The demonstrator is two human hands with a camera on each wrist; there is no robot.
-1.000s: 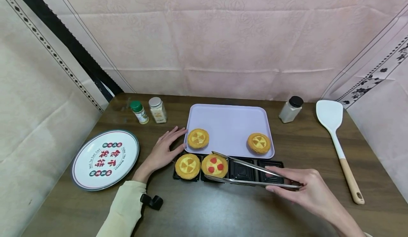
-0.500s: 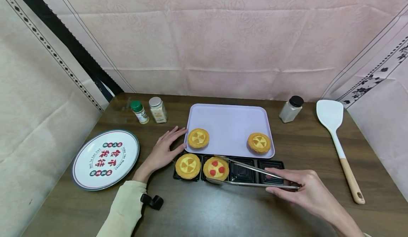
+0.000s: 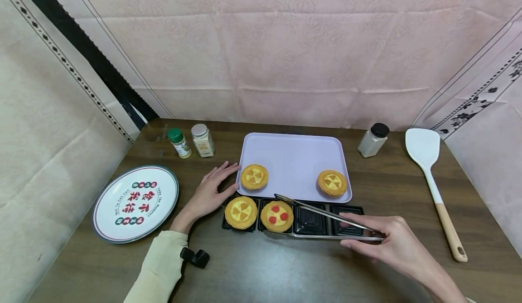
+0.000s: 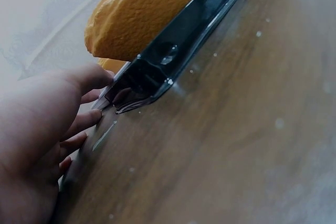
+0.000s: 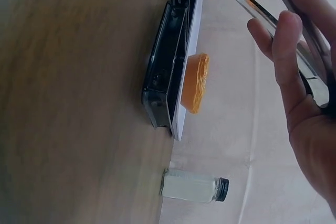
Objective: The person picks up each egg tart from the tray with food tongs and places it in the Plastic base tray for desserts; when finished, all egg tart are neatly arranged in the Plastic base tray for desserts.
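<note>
Overall, pale patterned cloth (image 3: 261, 58) hangs behind a brown wooden counter (image 3: 261, 271). On it sits a lilac tray (image 3: 293, 153), with a round printed plate (image 3: 136, 194) to its left. Just along the tray's near edge runs a row of four black compartments (image 3: 310, 221). A white spatula (image 3: 431, 183) with a wooden handle lies far right. Metal tongs (image 3: 326, 237) are pinched between thumb and fingers of the right hand (image 3: 389, 235), their jaws spread either side of the red-spotted tart (image 3: 277, 217) (whether they touch it, I cannot tell), which sits in the second compartment from the left. The left hand (image 3: 210, 192) has its fingers spread and straight, fingertips against the tray's left edge, gripping nothing. A yellow tart (image 3: 241, 213) fills the leftmost compartment; two smaller-looking tarts (image 3: 332, 183) rest on the tray, well apart. Behind stand a black-capped jar (image 3: 373, 141), a grey-capped jar (image 3: 202, 141) and a little green-capped jar (image 3: 179, 143).
</note>
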